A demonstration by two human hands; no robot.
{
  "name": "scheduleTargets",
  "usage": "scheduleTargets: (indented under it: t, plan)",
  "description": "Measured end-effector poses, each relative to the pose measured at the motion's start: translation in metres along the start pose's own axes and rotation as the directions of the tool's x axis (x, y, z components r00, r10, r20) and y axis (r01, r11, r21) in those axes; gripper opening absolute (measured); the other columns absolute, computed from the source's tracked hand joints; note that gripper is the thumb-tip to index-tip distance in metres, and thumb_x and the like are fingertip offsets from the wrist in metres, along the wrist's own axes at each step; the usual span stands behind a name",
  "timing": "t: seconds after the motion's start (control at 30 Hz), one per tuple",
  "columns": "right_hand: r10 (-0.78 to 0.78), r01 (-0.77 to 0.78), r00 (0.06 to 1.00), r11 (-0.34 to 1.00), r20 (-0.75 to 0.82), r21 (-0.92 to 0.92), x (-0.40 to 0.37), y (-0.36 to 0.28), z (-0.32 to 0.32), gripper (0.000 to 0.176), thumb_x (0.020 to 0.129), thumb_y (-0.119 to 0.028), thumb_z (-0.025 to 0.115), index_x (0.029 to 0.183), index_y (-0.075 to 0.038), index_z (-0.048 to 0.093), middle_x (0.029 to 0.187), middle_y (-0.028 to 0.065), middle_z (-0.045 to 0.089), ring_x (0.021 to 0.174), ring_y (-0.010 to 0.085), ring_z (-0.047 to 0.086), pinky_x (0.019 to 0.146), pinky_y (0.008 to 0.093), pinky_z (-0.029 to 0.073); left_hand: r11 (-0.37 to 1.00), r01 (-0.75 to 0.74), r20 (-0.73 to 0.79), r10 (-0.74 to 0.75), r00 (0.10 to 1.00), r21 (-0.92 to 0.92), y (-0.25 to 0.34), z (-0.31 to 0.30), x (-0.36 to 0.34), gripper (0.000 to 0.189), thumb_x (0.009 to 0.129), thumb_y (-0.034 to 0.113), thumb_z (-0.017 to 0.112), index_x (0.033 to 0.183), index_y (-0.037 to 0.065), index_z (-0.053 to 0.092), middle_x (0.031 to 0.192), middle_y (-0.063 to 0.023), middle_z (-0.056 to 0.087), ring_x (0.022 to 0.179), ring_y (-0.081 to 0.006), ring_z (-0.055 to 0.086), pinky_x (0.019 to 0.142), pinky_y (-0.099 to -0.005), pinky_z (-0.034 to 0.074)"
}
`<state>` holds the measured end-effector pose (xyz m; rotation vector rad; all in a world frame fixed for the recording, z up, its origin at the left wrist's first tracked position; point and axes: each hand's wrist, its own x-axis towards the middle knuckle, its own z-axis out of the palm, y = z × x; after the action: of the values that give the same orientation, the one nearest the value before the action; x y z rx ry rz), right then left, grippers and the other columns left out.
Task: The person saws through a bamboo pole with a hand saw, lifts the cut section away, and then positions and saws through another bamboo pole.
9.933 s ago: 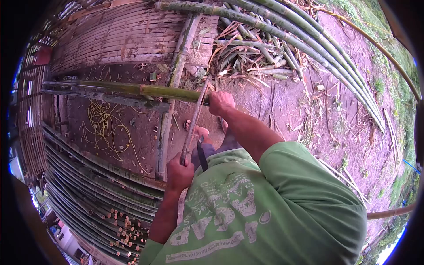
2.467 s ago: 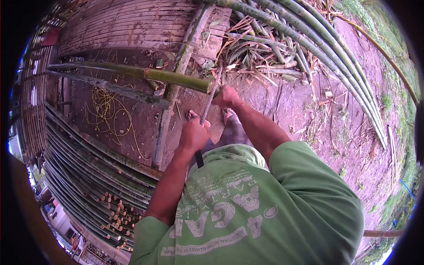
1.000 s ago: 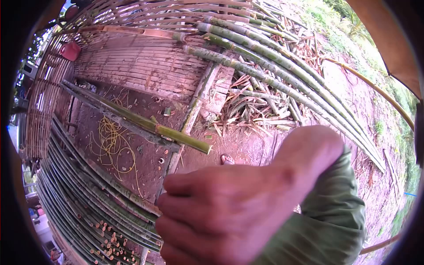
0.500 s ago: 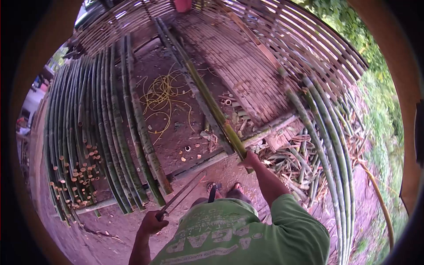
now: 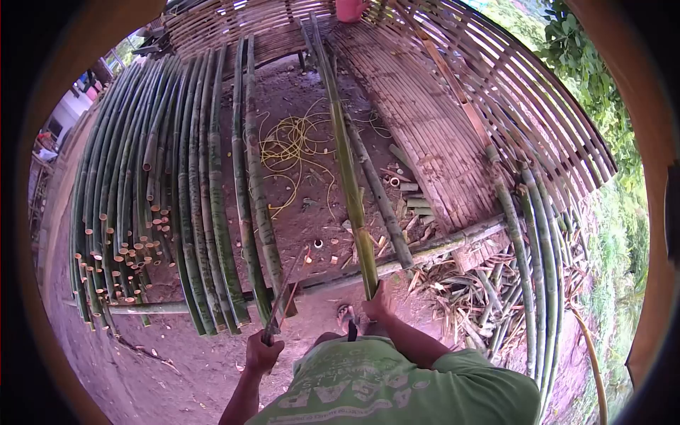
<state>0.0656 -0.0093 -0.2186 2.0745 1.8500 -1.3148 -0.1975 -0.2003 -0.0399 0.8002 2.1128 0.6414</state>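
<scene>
My right hand [image 5: 378, 303] is wrapped round the near end of a long yellow-green bamboo pole [image 5: 348, 184], which runs away over a crossbeam. In my left hand [image 5: 263, 353] is the dark handle of a long thin-bladed tool [image 5: 285, 289], its blade pointing up and away beside the ends of the nearest green poles [image 5: 267, 234]. A greyish pole [image 5: 379, 195] lies to the right of the gripped one.
Many cut bamboo poles [image 5: 127, 177] lie side by side at left. A yellow cord [image 5: 294, 142] is coiled on the ground. At right are a slatted platform [image 5: 432, 134], offcuts [image 5: 489, 297] and more long poles [image 5: 542, 262]. A red container [image 5: 348, 10] stands far back.
The gripped pole's near end has moved left, apart from the greyish pole beside it. My left hand has lifted slightly, with the blade now more upright. The view has shifted.
</scene>
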Motion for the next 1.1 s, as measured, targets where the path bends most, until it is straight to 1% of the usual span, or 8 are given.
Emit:
scheduleTargets:
  t: [0.07,0.2,0.43,0.77,0.87,1.0,1.07,1.1]
  plan:
    - [0.061,-0.065,0.997,0.992,-0.041,-0.109,0.014,0.013,0.004,0.077,0.076,-0.019,0.060,0.141,-0.010,0.020,0.120,0.0255,0.055,0.109,0.0424,0.057,0.089,0.0503,0.046,0.999,0.028,0.001,-0.028,1.000,0.039,0.003,-0.003,0.008,0.024,0.068,0.019,0.072,0.070,0.003,0.054,0.057,0.0030,0.045,0.052,-0.0082,0.041,0.049,-0.0276,0.037]
    - [-0.004,-0.024,0.991,0.979,-0.137,-0.200,0.030,0.024,0.002,0.076,0.073,-0.021,0.062,0.138,-0.010,0.022,0.106,0.0254,0.059,0.100,0.0429,0.060,0.086,0.0511,0.046,0.998,0.015,0.038,-0.018,0.999,0.061,0.017,-0.007,0.011,0.027,0.069,0.019,0.073,0.087,0.001,0.065,0.059,0.0036,0.046,0.053,-0.0074,0.041,0.050,-0.0264,0.038]
    - [-0.096,0.068,0.992,0.956,-0.083,-0.284,0.041,0.020,-0.036,0.068,0.070,-0.018,0.064,0.129,-0.009,0.030,0.109,0.0261,0.059,0.101,0.0422,0.060,0.086,0.0494,0.048,0.999,-0.034,0.056,0.035,0.998,-0.018,0.017,0.000,0.005,0.031,0.069,0.021,0.074,0.065,0.007,0.046,0.058,0.0019,0.044,0.056,-0.0093,0.040,0.051,-0.0292,0.038]
    - [-0.126,0.095,0.989,0.936,-0.072,-0.339,0.035,0.007,-0.037,0.070,0.070,-0.019,0.066,0.130,-0.007,0.031,0.110,0.0245,0.060,0.106,0.0417,0.059,0.089,0.0489,0.046,0.988,-0.046,-0.065,0.037,0.997,-0.148,-0.035,0.012,-0.046,0.026,0.071,0.021,0.073,0.066,0.004,0.053,0.056,0.0007,0.047,0.052,-0.0095,0.043,0.049,-0.0295,0.039]
    - [-0.167,0.162,0.986,0.933,0.012,-0.322,0.026,-0.015,-0.015,0.076,0.069,-0.024,0.069,0.131,-0.002,0.032,0.108,0.0261,0.061,0.104,0.0429,0.060,0.089,0.0478,0.047,0.993,-0.055,-0.081,0.047,0.996,-0.104,-0.061,0.023,-0.049,0.025,0.070,0.020,0.073,0.066,0.004,0.053,0.055,-0.0027,0.050,0.052,-0.0115,0.045,0.050,-0.0311,0.041]
    - [-0.330,0.342,0.921,0.939,0.205,-0.023,0.023,-0.056,0.053,0.077,0.064,-0.030,0.077,0.122,0.003,0.039,0.106,0.0280,0.061,0.097,0.0408,0.063,0.080,0.0454,0.051,0.992,-0.095,-0.089,0.088,0.992,-0.080,-0.039,0.020,-0.037,0.025,0.071,0.019,0.072,0.066,0.004,0.053,0.055,-0.0019,0.049,0.051,-0.0116,0.045,0.050,-0.0310,0.041]
    - [-0.559,0.593,0.770,0.805,0.309,-0.021,0.036,-0.061,0.096,0.068,0.065,-0.033,0.078,0.114,0.003,0.048,0.106,0.0270,0.061,0.098,0.0380,0.063,0.080,0.0424,0.051,0.989,-0.099,-0.036,0.095,0.995,-0.114,-0.015,0.019,-0.016,0.023,0.071,0.018,0.069,0.066,0.003,0.051,0.054,-0.0019,0.048,0.051,-0.0118,0.044,0.050,-0.0311,0.040]
    - [-0.548,0.601,0.723,0.799,0.420,0.008,0.035,-0.066,0.105,0.067,0.066,-0.035,0.077,0.114,0.003,0.050,0.107,0.0266,0.061,0.100,0.0375,0.063,0.082,0.0413,0.050,0.984,-0.160,-0.055,0.156,0.986,-0.080,-0.013,0.023,0.000,0.020,0.071,0.016,0.068,0.068,0.002,0.054,0.054,-0.0032,0.047,0.051,-0.0129,0.044,0.050,-0.0315,0.041]
